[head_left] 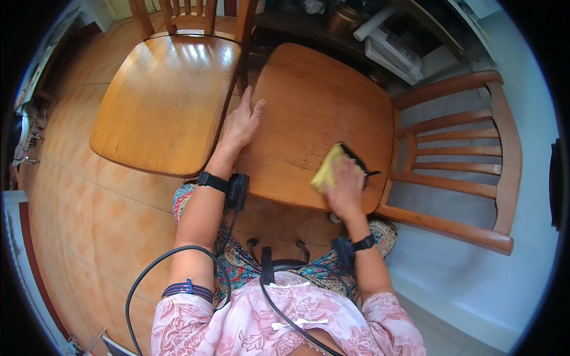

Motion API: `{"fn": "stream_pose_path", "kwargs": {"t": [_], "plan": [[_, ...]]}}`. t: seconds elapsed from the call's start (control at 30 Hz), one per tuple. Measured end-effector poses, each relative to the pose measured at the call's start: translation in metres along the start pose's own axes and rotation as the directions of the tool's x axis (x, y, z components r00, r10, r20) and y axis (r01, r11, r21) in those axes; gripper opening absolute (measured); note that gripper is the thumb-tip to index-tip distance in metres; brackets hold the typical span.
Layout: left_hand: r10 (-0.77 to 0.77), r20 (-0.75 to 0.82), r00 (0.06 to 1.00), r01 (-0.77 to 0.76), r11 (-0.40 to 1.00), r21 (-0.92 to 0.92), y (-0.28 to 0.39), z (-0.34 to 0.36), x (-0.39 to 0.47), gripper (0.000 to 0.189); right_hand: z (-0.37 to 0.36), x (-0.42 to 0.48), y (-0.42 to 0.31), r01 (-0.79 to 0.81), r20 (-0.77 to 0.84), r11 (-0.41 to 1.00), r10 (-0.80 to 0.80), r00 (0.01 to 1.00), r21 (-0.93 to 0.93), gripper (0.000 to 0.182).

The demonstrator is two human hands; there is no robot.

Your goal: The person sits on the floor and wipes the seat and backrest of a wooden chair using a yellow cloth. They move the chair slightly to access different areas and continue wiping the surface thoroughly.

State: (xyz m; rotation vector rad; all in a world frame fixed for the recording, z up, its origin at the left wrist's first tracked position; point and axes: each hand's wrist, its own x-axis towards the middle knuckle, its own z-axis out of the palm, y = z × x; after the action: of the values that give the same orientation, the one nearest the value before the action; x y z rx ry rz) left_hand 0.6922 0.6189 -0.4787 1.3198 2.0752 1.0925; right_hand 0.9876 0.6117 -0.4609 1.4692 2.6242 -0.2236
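My right hand (345,184) presses a yellow cloth (327,171) with a black edge and a short black loop onto a wooden chair seat (329,111). The hand and cloth are slightly blurred. Dark scuffs mark the varnish just left of the cloth. At the seat's left edge, my left hand (242,122) has its thumb on the upper side and its fingers along the rim, partly hidden in the gap beside a second chair. Slats form the backrest (454,160) of the first chair, on the right.
The second wooden chair (164,107) stands close on the left, its seat shiny. A dark shelf (289,18) behind holds a brown jar (345,18), a white roll (374,24) and wrapped items. A pale wall (445,249) runs along the right. Black cables (133,285) hang near my arms.
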Motion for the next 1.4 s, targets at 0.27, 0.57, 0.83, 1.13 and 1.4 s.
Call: {"fn": "stream_pose_path", "kwargs": {"t": [0.27,0.57,0.83,1.13,1.4], "plan": [[0.038,-0.019,0.999,-0.037,0.999,0.027,0.005,0.005,0.0,0.081,-0.01,0.083,0.006,-0.223,-0.063,0.97,0.23,0.971,0.094,0.061],[0.035,-0.015,0.999,-0.035,0.999,-0.029,0.004,0.0,0.003,0.078,-0.013,0.166,-0.106,0.495,-0.163,0.866,-0.481,0.862,0.062,0.061],[0.045,-0.005,0.999,-0.045,0.999,0.003,0.005,0.003,0.002,0.075,-0.037,0.228,0.089,-0.173,-0.195,0.978,0.193,0.962,0.116,0.061],[0.02,0.035,0.999,-0.025,0.991,0.131,0.014,0.0,-0.002,0.082,-0.059,0.241,0.062,-0.427,-0.271,0.875,0.479,0.835,0.229,0.051],[0.031,0.014,0.999,-0.033,0.987,0.155,0.015,0.001,-0.003,0.081,-0.03,0.274,-0.065,0.204,-0.26,0.975,-0.176,0.949,0.083,0.059]]}}
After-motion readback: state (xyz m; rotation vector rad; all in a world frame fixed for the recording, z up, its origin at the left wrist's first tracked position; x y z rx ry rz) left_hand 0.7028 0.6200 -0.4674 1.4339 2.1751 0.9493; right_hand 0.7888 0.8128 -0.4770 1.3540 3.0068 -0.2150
